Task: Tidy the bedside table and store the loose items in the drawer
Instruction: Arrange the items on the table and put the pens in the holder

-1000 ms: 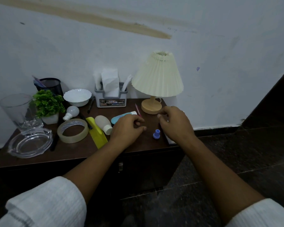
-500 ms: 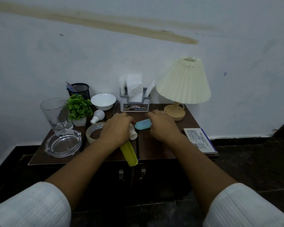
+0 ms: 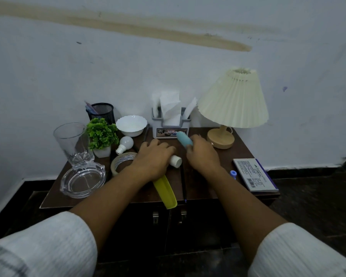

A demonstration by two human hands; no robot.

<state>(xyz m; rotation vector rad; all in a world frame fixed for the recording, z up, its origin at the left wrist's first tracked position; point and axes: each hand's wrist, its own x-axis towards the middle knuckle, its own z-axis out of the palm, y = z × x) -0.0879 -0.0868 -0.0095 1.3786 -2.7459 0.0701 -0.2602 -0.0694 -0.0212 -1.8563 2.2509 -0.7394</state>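
Gathering step, by my judgement: loose items are being picked off the dark wooden bedside table (image 3: 198, 191), and the cabinet front with two metal handles (image 3: 155, 217) below it is closed, so nothing looks stored yet. The roll of clear tape (image 3: 121, 162) has print on its core, too small to read. The left hand (image 3: 152, 158) has its fingers curled over the small white plastic bottle (image 3: 175, 161), cap poking out. A flat yellow plastic piece (image 3: 165, 191) runs out from under the wrist; whether it is gripped, cannot tell. The right hand (image 3: 203, 156) pinches the pale blue oval case (image 3: 184, 139), raised before the grey tissue holder (image 3: 171, 131), whose label is unreadable. The flat white-and-purple box (image 3: 255, 174) reads "Faber-Castell", with a barcode. The next move likely needs one hand freed to open the storage.
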